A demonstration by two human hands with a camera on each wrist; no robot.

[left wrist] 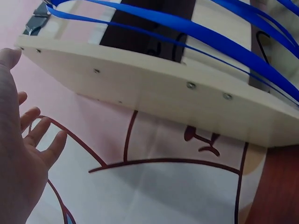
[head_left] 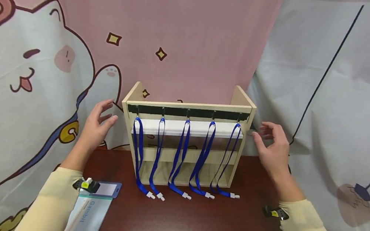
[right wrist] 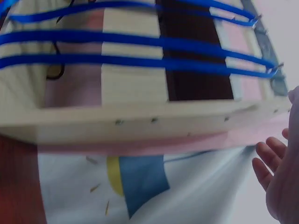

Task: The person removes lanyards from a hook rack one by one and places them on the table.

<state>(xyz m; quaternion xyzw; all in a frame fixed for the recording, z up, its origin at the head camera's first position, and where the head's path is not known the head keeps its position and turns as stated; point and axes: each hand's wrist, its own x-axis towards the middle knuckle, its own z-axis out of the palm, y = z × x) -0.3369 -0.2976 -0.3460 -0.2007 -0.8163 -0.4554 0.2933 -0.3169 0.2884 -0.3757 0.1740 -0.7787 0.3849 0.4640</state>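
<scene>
A light wooden rack [head_left: 127, 121] stands upright on the table, with a dark strip [head_left: 175, 111] of hooks across its front. Several blue lanyards [head_left: 140, 141] hang from the hooks, their white clips [head_left: 186, 196] lying on the tabletop in front. My left hand [head_left: 98, 124] hovers beside the rack's left side, fingers loosely bent and holding nothing. In the left wrist view its thumb is close to the upper corner of the side panel [left wrist: 145, 84]. On the opposite side my right hand [head_left: 273, 148] is raised, also bare, near the right panel [right wrist: 187, 119].
On the reddish-brown table [head_left: 174, 226], a blue-edged card holder [head_left: 114, 190] and a pale packet marked Gambit [head_left: 90, 214] lie by the left forearm. Behind the rack hangs a printed pink and white cloth [head_left: 195, 38]. A white ledge [head_left: 170, 127] runs behind the lanyards.
</scene>
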